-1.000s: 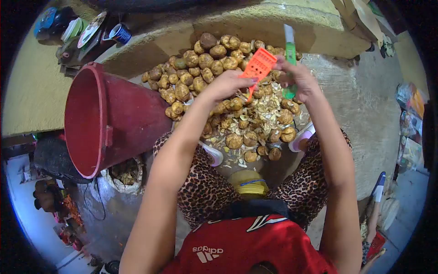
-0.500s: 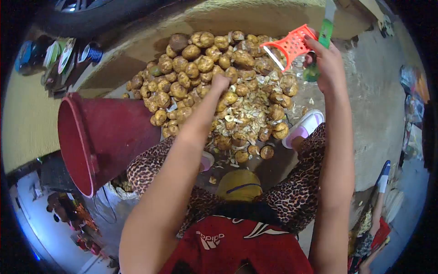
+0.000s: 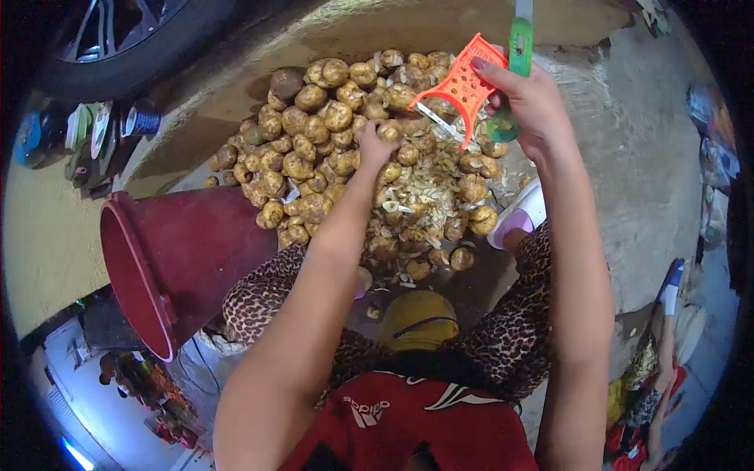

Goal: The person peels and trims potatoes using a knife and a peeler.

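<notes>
A large heap of brown, round root vegetables (image 3: 302, 169) lies on the floor, with pale peelings (image 3: 424, 188) scattered over its right part. My left hand (image 3: 375, 143) reaches into the heap, its fingers wrapped round one small brown root (image 3: 388, 132). Raised over the heap's right side, my right hand (image 3: 528, 102) holds an orange peeler (image 3: 465, 85) with a pale blade at its lower left end. The same hand also has a green-handled knife (image 3: 520, 49), its blade pointing up past the top of the view.
A red bucket (image 3: 188, 255) lies on its side at the left. Between my legs is a yellow container (image 3: 419, 318). A wheel (image 3: 129, 35) is at the upper left, beside a low wall (image 3: 259, 71). Another person's arm (image 3: 664, 353) shows at the lower right.
My left hand has left the peeler, moved down to the heap and closed round a root. My right hand keeps the peeler and knife, raised away from my left hand. The view has shifted.
</notes>
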Demonstrator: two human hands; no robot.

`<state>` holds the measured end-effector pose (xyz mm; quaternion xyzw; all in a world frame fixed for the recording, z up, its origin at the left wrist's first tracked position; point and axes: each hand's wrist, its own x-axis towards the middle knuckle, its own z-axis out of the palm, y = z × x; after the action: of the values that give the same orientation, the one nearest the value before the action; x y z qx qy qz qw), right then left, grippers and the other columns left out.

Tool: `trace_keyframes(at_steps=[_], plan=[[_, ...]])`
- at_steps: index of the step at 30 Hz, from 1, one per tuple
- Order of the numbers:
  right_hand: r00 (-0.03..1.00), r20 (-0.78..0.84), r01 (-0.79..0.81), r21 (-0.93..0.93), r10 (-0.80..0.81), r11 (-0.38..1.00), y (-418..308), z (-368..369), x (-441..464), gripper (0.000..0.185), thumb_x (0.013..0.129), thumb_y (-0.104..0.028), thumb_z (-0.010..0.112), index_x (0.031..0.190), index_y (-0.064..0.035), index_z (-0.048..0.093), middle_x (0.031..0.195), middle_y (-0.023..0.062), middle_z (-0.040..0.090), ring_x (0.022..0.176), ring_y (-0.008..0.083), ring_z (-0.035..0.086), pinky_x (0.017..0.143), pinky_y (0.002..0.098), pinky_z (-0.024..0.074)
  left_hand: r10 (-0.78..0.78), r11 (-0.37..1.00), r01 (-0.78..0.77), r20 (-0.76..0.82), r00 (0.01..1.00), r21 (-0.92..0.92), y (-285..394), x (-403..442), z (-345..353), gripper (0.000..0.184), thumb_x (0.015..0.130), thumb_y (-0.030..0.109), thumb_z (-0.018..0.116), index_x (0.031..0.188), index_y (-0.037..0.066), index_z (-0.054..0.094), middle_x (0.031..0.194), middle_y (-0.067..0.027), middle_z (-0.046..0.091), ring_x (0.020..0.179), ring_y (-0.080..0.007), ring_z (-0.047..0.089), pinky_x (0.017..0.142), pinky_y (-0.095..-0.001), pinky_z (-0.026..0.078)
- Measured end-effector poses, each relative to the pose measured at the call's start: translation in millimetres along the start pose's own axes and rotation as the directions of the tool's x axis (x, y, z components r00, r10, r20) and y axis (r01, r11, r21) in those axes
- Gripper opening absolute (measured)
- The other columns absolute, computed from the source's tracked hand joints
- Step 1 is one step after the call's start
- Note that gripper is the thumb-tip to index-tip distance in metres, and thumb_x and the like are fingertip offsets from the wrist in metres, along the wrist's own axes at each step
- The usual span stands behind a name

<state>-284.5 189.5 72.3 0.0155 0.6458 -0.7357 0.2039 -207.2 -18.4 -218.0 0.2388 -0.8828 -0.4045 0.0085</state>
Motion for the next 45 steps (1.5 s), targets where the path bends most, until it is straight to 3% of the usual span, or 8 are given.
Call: trace_keyframes(at_steps=[7,15,20,24,27,31,37,45], plan=[[0.999,-0.005,-0.045,-0.026,0.045,0.999,0.4,4.5,-5.4,0.017,0.075,-0.015,0.068,0.070,-0.0058,0.054,0.058,-0.0005,0.050,0.048,0.0082,0.046,0.044,0.0241,0.0380,0.276,0.733,-0.036,0.249,0.928,-0.679,67.1,-39.2,-118.0,0.071,0.057,0.002,0.078,0.116,0.007,0.039,0.115,-0.0103,0.047,0.110,-0.0180,0.044,0.086,-0.0299,0.043],[0.997,0.074,-0.018,-0.029,0.020,0.999,0.9,22.2,-24.0,0.014,0.077,-0.013,0.065,0.082,-0.0042,0.056,0.067,0.0011,0.055,0.051,0.0089,0.046,0.045,0.0240,0.0371,0.133,0.713,0.112,0.290,0.948,-0.692,137.5,-124.6,-224.1,0.051,0.076,0.011,0.067,0.118,0.012,0.037,0.104,-0.0085,0.053,0.082,-0.0113,0.056,0.064,-0.0227,0.044],[0.990,0.119,-0.054,-0.139,0.071,0.989,4.2,26.3,-32.3,0.010,0.078,-0.013,0.064,0.080,-0.0061,0.057,0.067,0.0006,0.056,0.053,0.0079,0.047,0.047,0.0236,0.0379,0.117,0.563,0.121,0.224,0.968,-0.817,127.5,-135.1,-219.5,0.084,0.070,0.003,0.071,0.127,0.014,0.010,0.111,-0.0171,0.051,0.099,-0.0241,0.056,0.082,-0.0368,0.049],[0.987,0.134,-0.041,-0.313,0.086,0.949,2.5,19.3,-33.7,0.014,0.078,-0.011,0.063,0.089,-0.0034,0.058,0.073,0.0030,0.058,0.063,0.0110,0.052,0.058,0.0258,0.0438,0.285,0.689,-0.280,-0.105,0.953,-0.669,142.4,-135.7,-209.2,0.089,0.068,0.011,0.073,0.134,0.012,0.013,0.105,-0.0163,0.056,0.101,-0.0255,0.055,0.078,-0.0341,0.048],[0.967,0.075,0.252,-0.355,-0.241,0.900,16.3,19.4,-25.0,0.027,0.077,-0.008,0.061,0.103,-0.0023,0.055,0.087,0.0085,0.061,0.080,0.0182,0.058,0.073,0.0301,0.0459,0.493,0.868,-0.470,-0.164,0.854,0.161,147.7,-127.0,-219.8,0.085,0.065,0.015,0.073,0.132,0.012,0.022,0.110,-0.0148,0.055,0.101,-0.0298,0.055,0.082,-0.0371,0.046],[0.950,0.182,0.311,-0.591,-0.252,0.744,15.8,17.3,-17.4,0.040,0.075,-0.007,0.061,0.114,-0.0053,0.051,0.101,0.0126,0.060,0.097,0.0246,0.056,0.085,0.0340,0.0423,0.617,0.781,-0.571,-0.174,0.768,0.252,147.7,-115.1,-218.3,0.076,0.063,0.021,0.075,0.124,0.009,0.032,0.103,-0.0162,0.056,0.098,-0.0345,0.055,0.082,-0.0382,0.044],[0.944,0.252,0.331,-0.703,-0.215,0.629,19.1,18.3,-10.7,0.041,0.076,-0.010,0.060,0.116,-0.0072,0.050,0.103,0.0162,0.059,0.097,0.0287,0.057,0.084,0.0357,0.0428,0.302,0.951,-0.308,-0.143,0.943,-0.022,158.8,-120.1,-212.2,0.057,0.070,0.024,0.070,0.112,0.007,0.036,0.102,-0.0180,0.055,0.089,-0.0383,0.056,0.072,-0.0442,0.046],[0.932,0.307,0.361,-0.722,-0.194,0.591,20.0,26.3,-16.5,0.038,0.079,-0.010,0.058,0.116,-0.0085,0.050,0.101,0.0121,0.060,0.092,0.0222,0.056,0.082,0.0327,0.0422,0.385,0.921,-0.382,-0.040,0.922,0.073,155.4,-117.4,-210.3,0.063,0.069,0.030,0.072,0.111,0.005,0.033,0.100,-0.0194,0.055,0.092,-0.0372,0.056,0.075,-0.0399,0.046]])
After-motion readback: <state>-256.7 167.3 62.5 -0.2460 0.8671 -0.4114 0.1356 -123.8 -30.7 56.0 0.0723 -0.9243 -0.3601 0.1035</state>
